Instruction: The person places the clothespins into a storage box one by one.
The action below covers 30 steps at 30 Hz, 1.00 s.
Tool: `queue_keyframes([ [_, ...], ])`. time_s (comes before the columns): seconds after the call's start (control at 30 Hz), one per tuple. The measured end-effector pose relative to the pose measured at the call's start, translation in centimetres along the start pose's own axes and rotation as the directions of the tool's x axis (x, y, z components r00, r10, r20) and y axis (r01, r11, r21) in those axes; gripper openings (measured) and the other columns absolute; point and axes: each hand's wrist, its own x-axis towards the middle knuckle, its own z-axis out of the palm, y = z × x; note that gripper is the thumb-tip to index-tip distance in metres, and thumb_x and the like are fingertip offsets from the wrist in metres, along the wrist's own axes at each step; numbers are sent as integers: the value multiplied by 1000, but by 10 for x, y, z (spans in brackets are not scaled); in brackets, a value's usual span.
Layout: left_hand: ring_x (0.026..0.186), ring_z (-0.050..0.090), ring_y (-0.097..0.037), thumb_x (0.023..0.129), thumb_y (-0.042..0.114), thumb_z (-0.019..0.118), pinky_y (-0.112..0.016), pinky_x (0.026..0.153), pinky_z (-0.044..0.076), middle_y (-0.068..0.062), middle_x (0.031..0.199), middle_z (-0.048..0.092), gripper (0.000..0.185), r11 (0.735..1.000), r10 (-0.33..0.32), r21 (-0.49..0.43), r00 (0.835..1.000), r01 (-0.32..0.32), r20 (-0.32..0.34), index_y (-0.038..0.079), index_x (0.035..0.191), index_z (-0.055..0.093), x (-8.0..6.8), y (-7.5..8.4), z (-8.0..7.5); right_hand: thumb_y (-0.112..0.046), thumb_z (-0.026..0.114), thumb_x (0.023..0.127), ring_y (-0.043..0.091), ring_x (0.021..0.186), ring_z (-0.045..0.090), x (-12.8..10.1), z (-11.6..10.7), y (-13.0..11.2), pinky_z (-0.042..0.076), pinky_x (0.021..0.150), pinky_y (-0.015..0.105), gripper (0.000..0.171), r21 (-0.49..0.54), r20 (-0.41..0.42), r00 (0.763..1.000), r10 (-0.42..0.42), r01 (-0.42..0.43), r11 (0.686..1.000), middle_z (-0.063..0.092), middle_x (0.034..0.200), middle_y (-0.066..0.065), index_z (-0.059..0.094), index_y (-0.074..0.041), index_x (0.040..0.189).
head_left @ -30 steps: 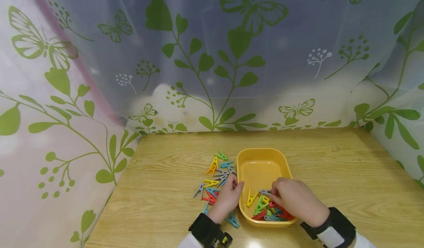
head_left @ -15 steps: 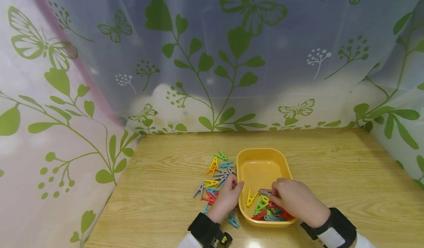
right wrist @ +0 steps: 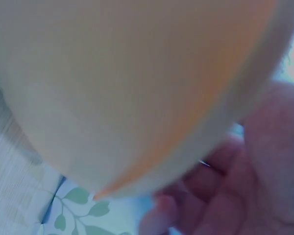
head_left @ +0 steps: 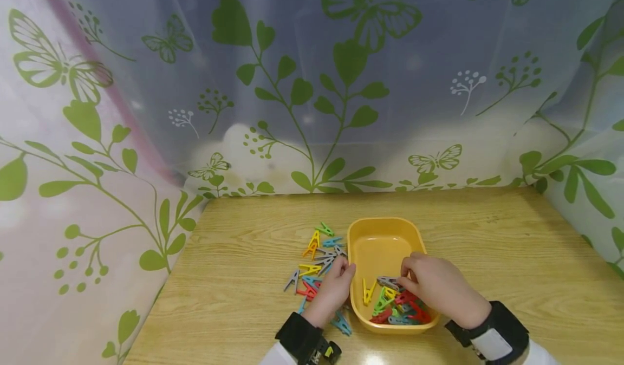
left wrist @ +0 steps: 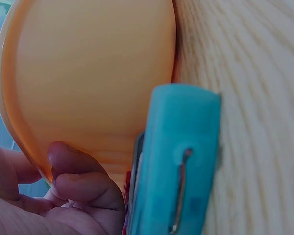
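The camera on my head looks forward and down from above, taking in the whole tabletop (head_left: 487,246), the curtain behind it and the yellow tray (head_left: 385,240). The camera on my left wrist sits right against the tray's outer wall (left wrist: 88,73), beside a blue peg (left wrist: 179,161). My right wrist camera is pressed closer, blurred against the same tray (right wrist: 127,88). All three share the tray.

Both hands are low and close together, left hand (head_left: 332,289) curled, right hand (head_left: 441,289) pinching.

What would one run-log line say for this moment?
left hand: rests by loose clips | right hand: pinches grey clip over yellow tray
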Motion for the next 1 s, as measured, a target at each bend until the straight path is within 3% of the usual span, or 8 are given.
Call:
queue_keyframes([
  [0.13, 61, 37, -15, 112, 26, 42, -26, 56, 31, 0, 76, 33, 22, 1000, -7, -13, 1000, 7, 6, 11, 97, 39, 0, 1, 0, -23, 77, 93, 10, 64, 48, 5, -7, 10, 41, 57, 25, 14, 65, -176, 984, 16, -4, 998, 56, 78, -4, 69, -14, 89],
  [0.27, 62, 37, -15, 112, 26, 42, -26, 56, 31, 0, 76, 33, 22, 1000, -17, -16, 1000, 17, 12, 11, 97, 38, 0, 0, 0, -18, 74, 96, 25, 83, 63, 10, -12, 22, 55, 71, 41, 13, 177, -326, 942, 85, -28, 984, 66, 95, 9, 70, -6, 101],
  [0.33, 62, 37, -14, 112, 26, 42, -25, 56, 31, 1, 76, 33, 21, 1000, -21, -17, 1000, 21, 13, 11, 97, 38, 0, 0, 0, -18, 71, 98, 34, 97, 65, 12, -12, 29, 56, 81, 52, 20, 225, -357, 926, 120, -39, 974, 66, 108, 17, 69, -2, 111],
  [0.43, 62, 37, -14, 112, 26, 43, -26, 56, 31, 1, 76, 33, 21, 1000, -26, -16, 1000, 26, 7, 12, 97, 39, 0, 0, 1, -20, 67, 101, 44, 112, 62, 17, -9, 42, 54, 89, 60, 33, 288, -352, 922, 161, -57, 956, 61, 125, 26, 64, 2, 125],
  [0.53, 62, 37, -15, 111, 25, 43, -26, 56, 31, 1, 75, 33, 20, 1000, -27, -12, 1000, 27, 5, 11, 97, 39, 0, 0, 1, -26, 62, 104, 51, 123, 56, 21, -4, 54, 50, 96, 64, 47, 388, -266, 940, 212, -97, 916, 52, 140, 31, 55, 5, 139],
  [0.63, 62, 37, -14, 111, 25, 43, -26, 56, 31, 1, 75, 33, 20, 1000, -26, -4, 1000, 26, 6, 11, 97, 39, 0, 0, 1, -33, 55, 108, 55, 132, 49, 25, 2, 66, 46, 103, 65, 59, 528, -123, 955, 269, -167, 832, 43, 150, 34, 42, 6, 150],
  [0.8, 62, 37, -15, 111, 26, 43, -26, 56, 31, 0, 75, 32, 20, 1000, -24, 1, 1000, 24, 11, 12, 97, 39, 0, -1, 0, -43, 45, 110, 54, 141, 39, 30, 11, 81, 42, 110, 62, 71, 683, 92, 946, 311, -287, 672, 32, 158, 35, 24, 5, 159],
  [1.0, 61, 38, -15, 111, 27, 43, -26, 55, 32, 1, 75, 33, 21, 1000, -21, 2, 1000, 21, 13, 12, 97, 39, 0, -2, 0, -46, 41, 111, 46, 139, 49, 33, 20, 89, 52, 105, 48, 75, 768, 231, 937, 264, -342, 541, 30, 159, 35, 18, 7, 160],
])
